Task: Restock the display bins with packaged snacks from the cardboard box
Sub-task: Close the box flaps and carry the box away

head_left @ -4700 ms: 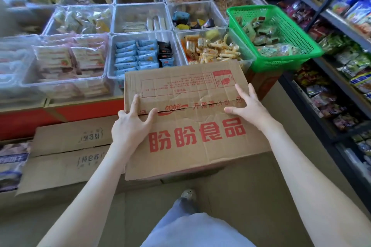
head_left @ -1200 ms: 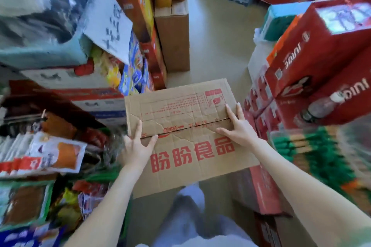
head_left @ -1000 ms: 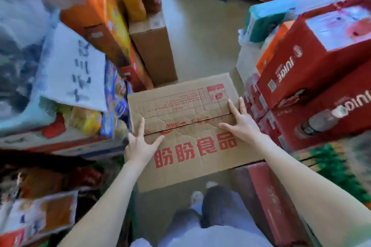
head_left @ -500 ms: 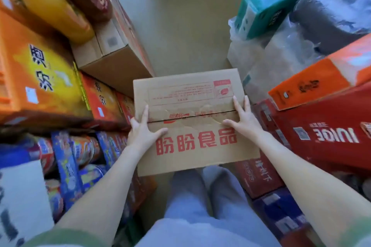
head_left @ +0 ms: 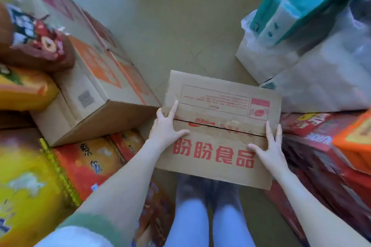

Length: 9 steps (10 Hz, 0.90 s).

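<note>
I hold a brown cardboard box (head_left: pixel 218 110) with red Chinese lettering in front of me, above the floor and my legs. Its top flaps are closed along a torn tape seam. My left hand (head_left: pixel 165 126) grips its left edge, thumb lying on top. My right hand (head_left: pixel 268 147) grips the right edge the same way. The box's contents are hidden. No display bins are in view.
A closed cardboard carton (head_left: pixel 96 94) sits on stacked orange and yellow drink cases (head_left: pixel 86 162) to my left. Red juice cases (head_left: pixel 321 146) and plastic-wrapped packs (head_left: pixel 313 32) stand on the right. A strip of beige floor (head_left: pixel 180 26) runs ahead between the stacks.
I have carried the box away from the display bins into an aisle of stacked cases. Over the last second my view tilted further down; both hands kept their grip on the box.
</note>
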{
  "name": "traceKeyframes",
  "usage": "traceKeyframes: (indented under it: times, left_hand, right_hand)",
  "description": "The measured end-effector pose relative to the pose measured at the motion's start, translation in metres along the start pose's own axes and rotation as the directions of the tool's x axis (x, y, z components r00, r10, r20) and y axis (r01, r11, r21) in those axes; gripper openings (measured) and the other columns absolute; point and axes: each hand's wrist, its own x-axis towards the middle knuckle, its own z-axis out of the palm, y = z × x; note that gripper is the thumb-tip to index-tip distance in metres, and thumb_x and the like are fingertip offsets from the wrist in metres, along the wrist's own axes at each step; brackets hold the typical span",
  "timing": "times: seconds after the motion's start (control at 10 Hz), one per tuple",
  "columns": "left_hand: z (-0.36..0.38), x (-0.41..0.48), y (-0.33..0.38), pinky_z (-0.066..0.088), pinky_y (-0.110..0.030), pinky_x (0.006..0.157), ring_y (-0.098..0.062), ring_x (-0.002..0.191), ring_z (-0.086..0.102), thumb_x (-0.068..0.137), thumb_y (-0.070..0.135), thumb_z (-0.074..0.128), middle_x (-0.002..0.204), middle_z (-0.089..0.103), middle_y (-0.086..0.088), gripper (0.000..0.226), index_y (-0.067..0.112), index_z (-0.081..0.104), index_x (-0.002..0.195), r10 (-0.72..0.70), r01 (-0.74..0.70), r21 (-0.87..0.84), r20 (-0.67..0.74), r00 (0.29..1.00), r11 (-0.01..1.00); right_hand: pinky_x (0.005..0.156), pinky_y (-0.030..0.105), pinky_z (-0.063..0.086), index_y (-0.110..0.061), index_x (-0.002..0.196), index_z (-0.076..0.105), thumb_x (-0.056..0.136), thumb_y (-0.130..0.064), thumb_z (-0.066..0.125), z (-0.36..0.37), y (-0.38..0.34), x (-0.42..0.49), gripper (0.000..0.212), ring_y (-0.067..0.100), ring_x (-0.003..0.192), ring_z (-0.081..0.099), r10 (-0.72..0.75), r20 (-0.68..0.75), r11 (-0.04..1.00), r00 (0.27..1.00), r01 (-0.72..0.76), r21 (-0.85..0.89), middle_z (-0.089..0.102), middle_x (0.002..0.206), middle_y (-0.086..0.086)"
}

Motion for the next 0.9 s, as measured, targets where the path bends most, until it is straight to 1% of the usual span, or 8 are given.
traceKeyframes:
  times: [0.1, 0.2, 0.3, 0.5, 0.6, 0.7, 0.8, 0.9]
  left_hand:
    - [0.016, 0.056, 0.012, 0.039, -0.046, 0.107, -0.039, 0.135, 0.034, 0.074, 0.063, 0.066, 0.155, 0.004, -0.016, 0.103, 0.059, -0.014, 0.139, 0.045, -0.047, 0.038, 0.052, 0.998, 0.998]
    - [0.036, 0.116, 0.018, 0.034, -0.046, 0.111, -0.038, 0.136, 0.032, 0.076, 0.055, 0.070, 0.154, 0.007, -0.017, 0.100, 0.060, -0.006, 0.141, 0.069, -0.066, -0.034, 0.125, 0.990, 0.997]
    - [0.053, 0.164, 0.029, 0.031, -0.046, 0.112, -0.039, 0.137, 0.031, 0.074, 0.056, 0.071, 0.151, 0.010, -0.022, 0.100, 0.056, 0.000, 0.144, 0.061, -0.064, 0.011, 0.172, 0.983, 0.998]
    - [0.088, 0.205, 0.073, 0.025, -0.049, 0.114, -0.040, 0.139, 0.018, 0.067, 0.059, 0.075, 0.153, 0.001, -0.021, 0.114, 0.050, -0.007, 0.145, 0.215, -0.234, 0.191, 0.113, 0.970, 0.953]
    - [0.106, 0.220, 0.098, 0.017, -0.051, 0.116, -0.043, 0.141, 0.007, 0.065, 0.061, 0.075, 0.153, -0.005, -0.028, 0.120, 0.045, -0.010, 0.148, 0.232, -0.253, 0.240, 0.112, 0.966, 0.937]
    - [0.118, 0.227, 0.121, 0.012, -0.054, 0.115, -0.045, 0.141, 0.004, 0.064, 0.058, 0.077, 0.151, -0.005, -0.031, 0.121, 0.043, -0.009, 0.149, 0.245, -0.254, 0.283, 0.067, 0.967, 0.925]
    - [0.122, 0.234, 0.135, 0.004, -0.060, 0.113, -0.045, 0.142, -0.005, 0.069, 0.049, 0.077, 0.153, -0.014, -0.029, 0.116, 0.036, -0.005, 0.151, 0.251, -0.244, 0.358, 0.026, 0.968, 0.901]
    - [0.128, 0.206, 0.153, 0.001, -0.065, 0.110, -0.043, 0.143, -0.010, 0.085, 0.016, 0.060, 0.155, -0.017, -0.025, 0.087, 0.027, 0.005, 0.152, 0.390, -0.331, 0.516, -0.006, 0.921, 0.790]
  right_hand:
    - [0.106, 0.045, 0.035, -0.050, 0.147, -0.002, 0.082, -0.040, 0.070, 0.014, 0.016, 0.029, 0.097, 0.023, 0.144, 0.018, 0.089, -0.054, 0.995, 0.995, -0.086, 0.055, -0.020, 0.155, -0.019]
    - [0.106, 0.043, 0.036, -0.044, 0.149, -0.001, 0.082, -0.040, 0.069, 0.030, 0.035, 0.053, 0.096, 0.021, 0.144, 0.020, 0.142, -0.114, 0.987, 0.983, -0.132, 0.091, -0.017, 0.156, -0.019]
    - [0.110, 0.045, 0.033, -0.042, 0.149, -0.004, 0.083, -0.040, 0.068, 0.047, 0.049, 0.078, 0.097, 0.018, 0.145, 0.016, 0.187, -0.142, 0.975, 0.972, -0.166, 0.146, -0.020, 0.155, -0.020]
    - [0.112, 0.043, 0.027, -0.041, 0.148, -0.009, 0.086, -0.039, 0.066, 0.057, 0.082, 0.110, 0.097, 0.021, 0.147, 0.008, 0.285, -0.178, 0.939, 0.942, -0.237, 0.248, -0.023, 0.155, -0.013]
    - [0.115, 0.044, 0.027, -0.037, 0.149, -0.008, 0.085, -0.038, 0.066, 0.060, 0.093, 0.121, 0.098, 0.025, 0.146, 0.010, 0.330, -0.282, 0.932, 0.901, -0.262, 0.250, -0.020, 0.158, -0.007]
    - [0.114, 0.045, 0.028, -0.032, 0.150, -0.009, 0.087, -0.038, 0.063, 0.066, 0.095, 0.129, 0.096, 0.034, 0.143, 0.017, 0.362, -0.316, 0.925, 0.877, -0.296, 0.238, -0.019, 0.158, 0.000]
    - [0.107, 0.048, 0.034, -0.026, 0.150, -0.016, 0.091, -0.040, 0.057, 0.071, 0.089, 0.135, 0.095, 0.044, 0.136, 0.024, 0.368, -0.328, 0.930, 0.870, -0.347, 0.123, -0.022, 0.157, 0.005]
    - [0.107, 0.052, 0.035, -0.022, 0.148, -0.020, 0.092, -0.040, 0.054, 0.065, 0.076, 0.135, 0.094, 0.044, 0.138, 0.017, 0.437, -0.299, 0.898, 0.849, -0.432, 0.085, -0.024, 0.156, 0.010]
